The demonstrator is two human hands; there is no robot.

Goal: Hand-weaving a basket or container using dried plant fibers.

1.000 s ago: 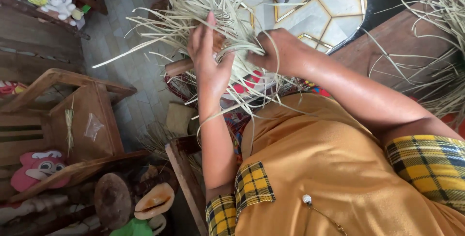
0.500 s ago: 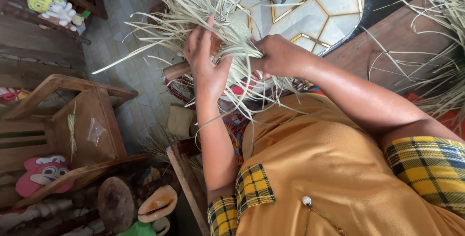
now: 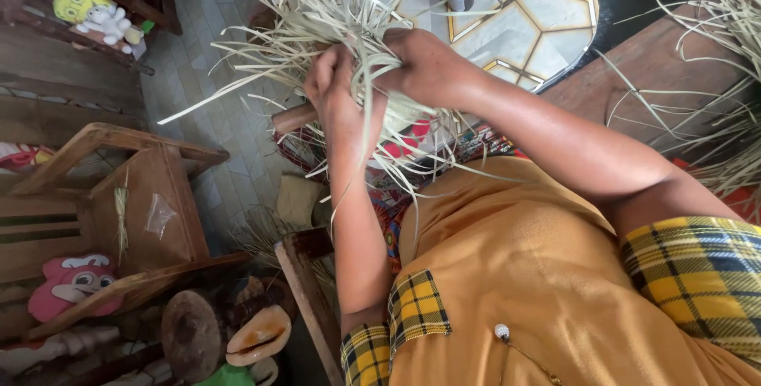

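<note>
My left hand and right hand both gripped the bundle of pale straw strips, fingers curled in. A wooden stick seemed to sit underneath.

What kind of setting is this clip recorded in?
Probably a home used for handcraft weaving: both hands work a bundle of pale straw strips, with wooden chairs, soft toys and a tiled floor around.

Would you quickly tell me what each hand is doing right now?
Left hand: closed on the bundle of pale straw strips.
Right hand: closed on the same strips from the other side.
</note>
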